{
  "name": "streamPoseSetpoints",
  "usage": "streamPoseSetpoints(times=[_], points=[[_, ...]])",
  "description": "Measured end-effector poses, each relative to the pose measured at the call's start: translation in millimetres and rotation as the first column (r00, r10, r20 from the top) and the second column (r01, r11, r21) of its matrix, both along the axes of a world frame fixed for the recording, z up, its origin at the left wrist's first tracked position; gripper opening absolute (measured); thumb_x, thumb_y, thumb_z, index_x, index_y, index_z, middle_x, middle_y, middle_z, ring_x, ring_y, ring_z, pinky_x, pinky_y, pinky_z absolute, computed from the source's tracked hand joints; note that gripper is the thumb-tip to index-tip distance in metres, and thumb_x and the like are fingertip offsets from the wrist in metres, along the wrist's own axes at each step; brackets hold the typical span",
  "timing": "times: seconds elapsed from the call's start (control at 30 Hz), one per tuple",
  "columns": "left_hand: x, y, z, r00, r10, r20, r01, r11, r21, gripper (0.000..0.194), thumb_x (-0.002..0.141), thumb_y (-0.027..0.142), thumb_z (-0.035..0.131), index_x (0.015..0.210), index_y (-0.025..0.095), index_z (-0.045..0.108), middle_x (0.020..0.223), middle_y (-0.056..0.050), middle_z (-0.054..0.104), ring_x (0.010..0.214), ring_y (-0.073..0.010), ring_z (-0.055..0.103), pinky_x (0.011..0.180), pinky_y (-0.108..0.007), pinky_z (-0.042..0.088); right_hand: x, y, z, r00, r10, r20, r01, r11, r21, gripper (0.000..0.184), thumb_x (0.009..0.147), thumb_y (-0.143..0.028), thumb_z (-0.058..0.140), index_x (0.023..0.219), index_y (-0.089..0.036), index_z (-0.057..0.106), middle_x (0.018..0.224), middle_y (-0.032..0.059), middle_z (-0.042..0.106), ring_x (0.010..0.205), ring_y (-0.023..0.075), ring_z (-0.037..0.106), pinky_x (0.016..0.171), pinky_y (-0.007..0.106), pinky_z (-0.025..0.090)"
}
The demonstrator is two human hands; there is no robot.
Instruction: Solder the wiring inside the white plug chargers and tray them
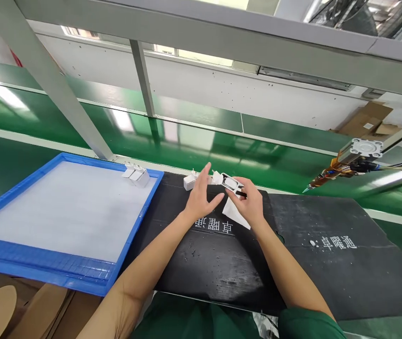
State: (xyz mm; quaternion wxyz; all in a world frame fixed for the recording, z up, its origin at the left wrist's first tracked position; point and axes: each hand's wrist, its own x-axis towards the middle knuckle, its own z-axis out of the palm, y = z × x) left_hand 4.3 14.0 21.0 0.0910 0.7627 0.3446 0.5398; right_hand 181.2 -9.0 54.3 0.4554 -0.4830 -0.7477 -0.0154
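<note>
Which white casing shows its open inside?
The open casing in the right hand: its hollow faces the camera. The casing beside the left hand and those on the blue tray show outer faces.

White adapter (189, 181) partly hidden behind left hand (200, 200), blue tray (45, 261) cropped at left

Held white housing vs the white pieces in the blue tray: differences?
The housing is gripped in the right hand; the white pieces rest in the blue tray. The housing's visible face is an open frame, dark inside; the white pieces show closed white faces. Both are white outside.
</note>
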Motion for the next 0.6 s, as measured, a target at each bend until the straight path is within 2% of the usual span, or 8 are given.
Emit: streamPoseSetpoints(times=[0.1, 0.2, 0.23, 0.3, 0.37, 0.43, 0.5, 0.6], points=[[20.5, -21.6, 1.5, 0.992, -0.12, 0.043, 0.123, 0.988, -0.091, 0.063, 0.095, 0.036, 0.046, 0.149, 0.017, 0.02, 0.149, -0.02, 0.038, 0.141, -0.0274, 0.034, 0.113, -0.046, 0.036, 6.1, -18.5, 5.3, 0.989, -0.074, 0.128, 0.037, 0.961, 0.274, 0.03, 0.086, -0.026, 0.064, 0.115, -0.022, 0.056, 0.101, 0.0088, 0.071, 0.09, 0.0202, 0.069, 0.067, 0.028, 0.057], [37.4, -38.3, -4.1, 0.951, -0.263, 0.164, 0.296, 0.929, -0.225, 0.058, 0.094, 0.03, 0.045, 0.147, 0.018, 0.026, 0.147, -0.018, 0.041, 0.137, -0.0275, 0.041, 0.111, -0.046, 0.039, 10.3, -29.4, 3.4, 0.971, -0.173, 0.163, 0.097, 0.913, 0.396, 0.036, 0.084, -0.024, 0.067, 0.117, -0.021, 0.054, 0.099, 0.0099, 0.07, 0.086, 0.02, 0.07, 0.062, 0.026, 0.056], [41.7, -42.4, -6.5, 0.916, -0.327, 0.233, 0.384, 0.883, -0.271, 0.058, 0.093, 0.029, 0.046, 0.147, 0.019, 0.026, 0.146, -0.017, 0.042, 0.134, -0.0273, 0.045, 0.109, -0.046, 0.043, 10.3, -32.9, 1.5, 0.969, -0.193, 0.157, 0.117, 0.91, 0.399, 0.036, 0.084, -0.024, 0.067, 0.117, -0.021, 0.055, 0.098, 0.01, 0.069, 0.084, 0.0198, 0.069, 0.06, 0.025, 0.055], [47.8, -48.1, -10.5, 0.815, -0.424, 0.396, 0.561, 0.75, -0.35, 0.06, 0.091, 0.028, 0.048, 0.146, 0.022, 0.027, 0.143, -0.015, 0.046, 0.128, -0.0268, 0.051, 0.102, -0.043, 0.049, 7.6, -40.7, -2.8, 0.967, -0.211, 0.141, 0.147, 0.918, 0.369, 0.035, 0.085, -0.026, 0.066, 0.118, -0.021, 0.056, 0.097, 0.0099, 0.069, 0.083, 0.0195, 0.069, 0.057, 0.024, 0.055], [50.4, -50.5, -12.3, 0.708, -0.447, 0.546, 0.688, 0.613, -0.39, 0.064, 0.088, 0.03, 0.053, 0.146, 0.023, 0.027, 0.137, -0.014, 0.051, 0.122, -0.027, 0.056, 0.098, -0.042, 0.052, 2.1, -49.6, -5.4, 0.973, -0.189, 0.136, 0.143, 0.946, 0.29, 0.035, 0.087, -0.028, 0.065, 0.121, -0.021, 0.056, 0.101, 0.0102, 0.068, 0.083, 0.0185, 0.069, 0.056, 0.023, 0.054], [49.9, -50.2, -11.0, 0.643, -0.416, 0.643, 0.745, 0.536, -0.398, 0.071, 0.085, 0.036, 0.06, 0.146, 0.023, 0.025, 0.135, -0.014, 0.053, 0.119, -0.0279, 0.057, 0.096, -0.042, 0.053, -3.6, -58.8, -3.8, 0.982, -0.133, 0.134, 0.107, 0.977, 0.182, 0.033, 0.091, -0.026, 0.059, 0.123, -0.022, 0.056, 0.109, 0.0106, 0.067, 0.08, 0.0163, 0.069, 0.055, 0.022, 0.053], [47.5, -48.1, -6.8, 0.635, -0.367, 0.679, 0.742, 0.535, -0.404, 0.075, 0.082, 0.043, 0.065, 0.144, 0.022, 0.028, 0.134, -0.015, 0.054, 0.12, -0.0286, 0.056, 0.095, -0.041, 0.052, -6.2, -66.8, 1.9, 0.992, -0.061, 0.111, 0.052, 0.996, 0.079, 0.031, 0.094, -0.022, 0.053, 0.124, -0.023, 0.057, 0.116, 0.0109, 0.066, 0.078, 0.0145, 0.069, 0.056, 0.022, 0.053], [41.8, -42.7, 2.7, 0.698, -0.288, 0.655, 0.654, 0.629, -0.421, 0.064, 0.081, 0.048, 0.066, 0.134, 0.02, 0.043, 0.128, -0.014, 0.059, 0.119, -0.0268, 0.057, 0.097, -0.038, 0.05, -0.4, -74.9, 10.9, 0.999, 0.021, 0.025, -0.019, 0.998, -0.062, 0.027, 0.095, -0.022, 0.049, 0.119, -0.024, 0.061, 0.113, 0.0091, 0.066, 0.075, 0.0133, 0.067, 0.054, 0.022, 0.052]])
